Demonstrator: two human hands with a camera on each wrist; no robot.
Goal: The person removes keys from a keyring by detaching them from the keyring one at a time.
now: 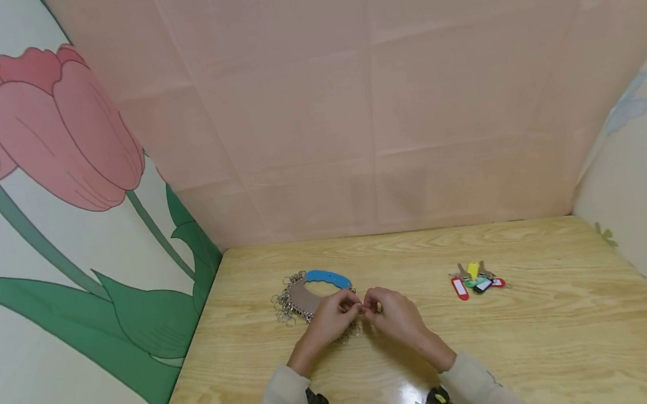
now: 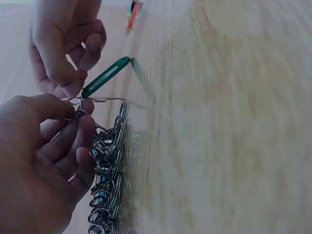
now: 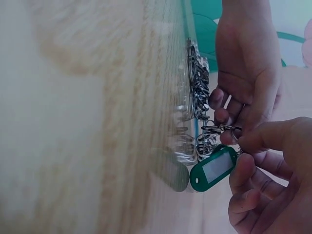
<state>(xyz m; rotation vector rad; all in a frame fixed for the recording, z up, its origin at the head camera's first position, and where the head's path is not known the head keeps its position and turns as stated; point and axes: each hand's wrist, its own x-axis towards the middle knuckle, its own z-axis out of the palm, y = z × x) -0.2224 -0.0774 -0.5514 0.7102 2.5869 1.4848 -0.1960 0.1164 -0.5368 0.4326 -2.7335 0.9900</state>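
Note:
A large curved key holder with a blue grip (image 1: 327, 278) lies on the table, small metal rings (image 1: 290, 301) crowded along its outer edge. At its right end my left hand (image 1: 332, 319) pinches one small ring between thumb and fingertips. My right hand (image 1: 400, 315) meets it there, thumb and finger gripping the split ring (image 3: 236, 136) of a green key tag (image 3: 213, 168). The tag has a white label and hangs just below the fingertips. In the left wrist view, the fingertips of both hands come together over the rings and partly hide them.
Off to the right on the wooden table (image 1: 536, 337) sits a small pile of keys with colored tags, among them a yellow tag (image 1: 473, 270) and a red tag (image 1: 460, 288). A pink cloth backdrop (image 1: 375, 129) rises behind the table; printed panels stand at both sides.

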